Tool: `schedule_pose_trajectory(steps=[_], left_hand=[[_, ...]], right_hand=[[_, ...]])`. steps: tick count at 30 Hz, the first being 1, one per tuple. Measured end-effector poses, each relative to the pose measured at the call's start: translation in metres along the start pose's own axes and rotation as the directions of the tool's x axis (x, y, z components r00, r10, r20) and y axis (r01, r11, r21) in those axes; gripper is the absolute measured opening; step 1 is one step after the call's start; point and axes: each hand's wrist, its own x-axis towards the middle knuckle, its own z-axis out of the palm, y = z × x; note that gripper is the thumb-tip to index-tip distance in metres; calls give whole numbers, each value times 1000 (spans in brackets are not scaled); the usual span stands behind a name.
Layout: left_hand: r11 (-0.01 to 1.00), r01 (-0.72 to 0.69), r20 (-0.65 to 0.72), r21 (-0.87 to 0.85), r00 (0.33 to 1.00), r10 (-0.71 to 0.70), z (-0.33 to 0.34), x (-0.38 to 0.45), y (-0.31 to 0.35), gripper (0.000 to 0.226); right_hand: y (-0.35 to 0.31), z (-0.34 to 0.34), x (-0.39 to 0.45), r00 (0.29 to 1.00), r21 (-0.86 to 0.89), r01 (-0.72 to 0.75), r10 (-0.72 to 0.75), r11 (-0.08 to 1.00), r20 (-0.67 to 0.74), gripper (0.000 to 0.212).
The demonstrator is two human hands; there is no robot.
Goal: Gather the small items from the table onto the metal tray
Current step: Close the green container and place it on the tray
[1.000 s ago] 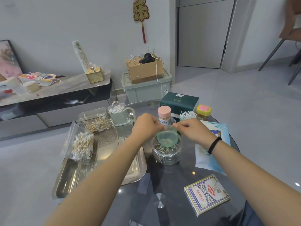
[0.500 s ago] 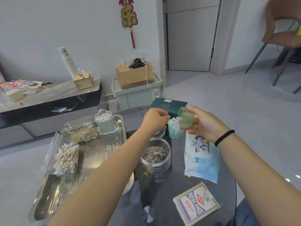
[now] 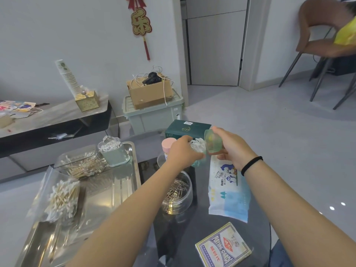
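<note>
nearest you, the round clear jar of metal paper clips is sitting on the dark glass table beside the metal tray. beyond it, your left hand is gripping the green cotton-swab cup, and your right hand is pinching its translucent green lid.

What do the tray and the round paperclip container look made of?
The tray looks like polished metal, probably stainless steel: silvery, mirror-like, ribbed base. The paperclip container looks like clear plastic, possibly glass: the clips show through its wall.
</note>
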Motion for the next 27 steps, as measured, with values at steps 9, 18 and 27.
schedule_pose_trajectory(steps=[9, 18, 27], left_hand=[[980, -100, -178, -173, 982, 69, -59, -75, -22, 61], [942, -10, -216, -336, 974, -67, -66, -123, -68, 56], [964, -80, -289, -253, 957, 3, -60, -124, -77, 45]], right_hand=[[-1, 37, -24, 976, 82, 129, -141, 988, 167, 35], [17, 86, -51, 866, -71, 337, -279, 939, 414, 44], [17, 89, -61, 824, -46, 451, -395, 891, 406, 52]])
